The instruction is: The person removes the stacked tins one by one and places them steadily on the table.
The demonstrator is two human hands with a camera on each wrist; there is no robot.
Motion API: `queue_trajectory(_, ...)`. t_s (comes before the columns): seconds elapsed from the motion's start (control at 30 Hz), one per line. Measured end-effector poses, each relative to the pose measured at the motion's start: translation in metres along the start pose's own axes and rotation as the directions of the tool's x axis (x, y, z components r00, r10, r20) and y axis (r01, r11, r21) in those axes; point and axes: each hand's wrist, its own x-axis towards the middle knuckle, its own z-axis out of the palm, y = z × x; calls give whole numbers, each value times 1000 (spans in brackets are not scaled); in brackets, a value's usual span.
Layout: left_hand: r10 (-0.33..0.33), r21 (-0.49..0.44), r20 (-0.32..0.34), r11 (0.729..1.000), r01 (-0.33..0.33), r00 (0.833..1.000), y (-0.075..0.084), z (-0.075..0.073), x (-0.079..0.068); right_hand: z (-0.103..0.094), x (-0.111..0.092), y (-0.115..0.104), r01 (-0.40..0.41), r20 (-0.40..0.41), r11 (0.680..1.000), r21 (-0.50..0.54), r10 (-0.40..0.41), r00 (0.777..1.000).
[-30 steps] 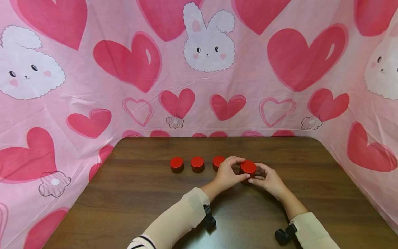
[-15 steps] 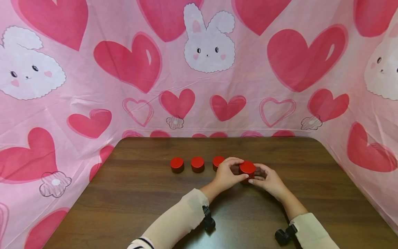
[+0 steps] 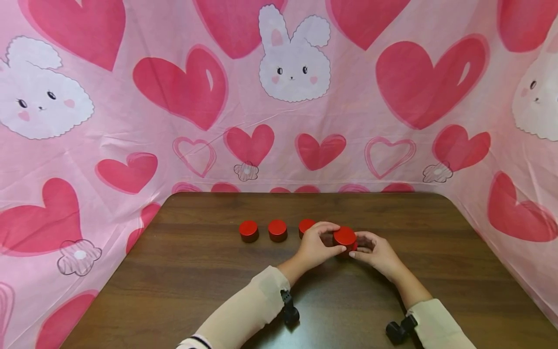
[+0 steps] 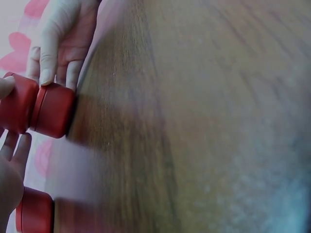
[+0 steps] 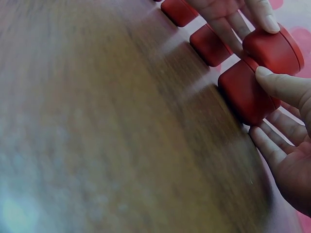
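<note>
Two round red lidded tins are stacked at the right end of a row on the table. My left hand [image 3: 315,246] pinches the upper tin [image 3: 344,236] between thumb and fingers. Below it, the lower tin [image 5: 245,92] stands on the wood, and my right hand [image 3: 378,254] holds it with the thumb on one side and fingers on the other. In the left wrist view the upper tin sits slightly off-centre on the lower one. From the head, the lower tin is mostly hidden; only a red edge shows at the right.
To the left stand three more red tins in line: a far one [image 3: 249,231], a middle one [image 3: 277,230] and a near one [image 3: 306,225], partly behind my left hand. A pink heart-patterned cloth [image 3: 348,111] hangs around the brown wooden table [image 3: 209,271].
My left hand has shifted the upper tin slightly left, so a red edge of the lower tin now shows at its right. The right hand has stayed nearly still.
</note>
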Motion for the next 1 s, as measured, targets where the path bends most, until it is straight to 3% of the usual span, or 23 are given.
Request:
queue_trajectory(0.43, -49, -52, 21, 997, 50, 999, 3, -8, -5, 1, 2, 0, -6, -3, 999, -37, 6, 1000)
queue_trajectory(1.0, -65, -98, 27, 993, 68, 998, 5, -17, -10, 2, 3, 1, -19, -11, 999, -27, 19, 1000)
